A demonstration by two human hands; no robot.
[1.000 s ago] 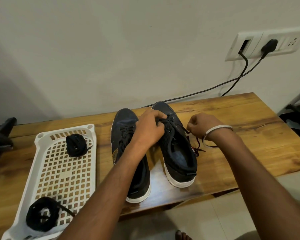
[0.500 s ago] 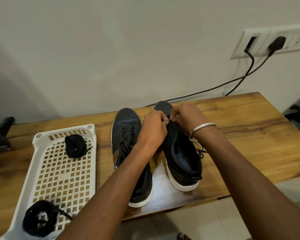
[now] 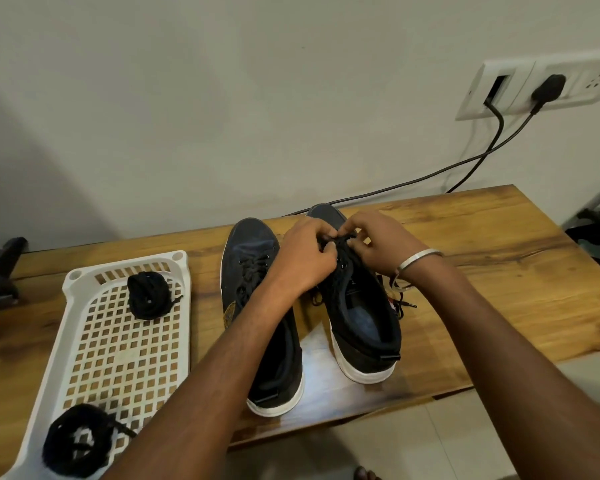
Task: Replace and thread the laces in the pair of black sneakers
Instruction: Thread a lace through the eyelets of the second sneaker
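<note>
Head camera view, looking down at 2 bare hands meeting over a shoe. Both sets of fingers are curled and pinching a black lace (image 3: 340, 241) at the front eyelets of the right sneaker (image 3: 359, 306); the left hand (image 3: 305, 259) grips it from the left side, the right hand (image 3: 378, 245) from the right, knuckles almost touching. A silver bangle (image 3: 418, 258) circles the right wrist. Loose lace ends (image 3: 400, 299) trail onto the wood just right of this sneaker. The left sneaker (image 3: 253, 271) stands just beside it, toe pointing toward the wall, its own black lace threaded through the eyelets; the left forearm crosses over its heel half. Both sneakers are black with white soles and rest on a wooden table (image 3: 499, 271). Left of the shoes lies a white perforated plastic tray (image 3: 118, 348) holding 2 bundles of black lace: 1 bundle (image 3: 149, 296) near the far end, another bundle (image 3: 75, 441) at the near end. On the wall behind, a white socket panel (image 3: 520, 88) holds a black plug (image 3: 548, 88), with dark cables (image 3: 413, 181) running down toward the table.
</note>
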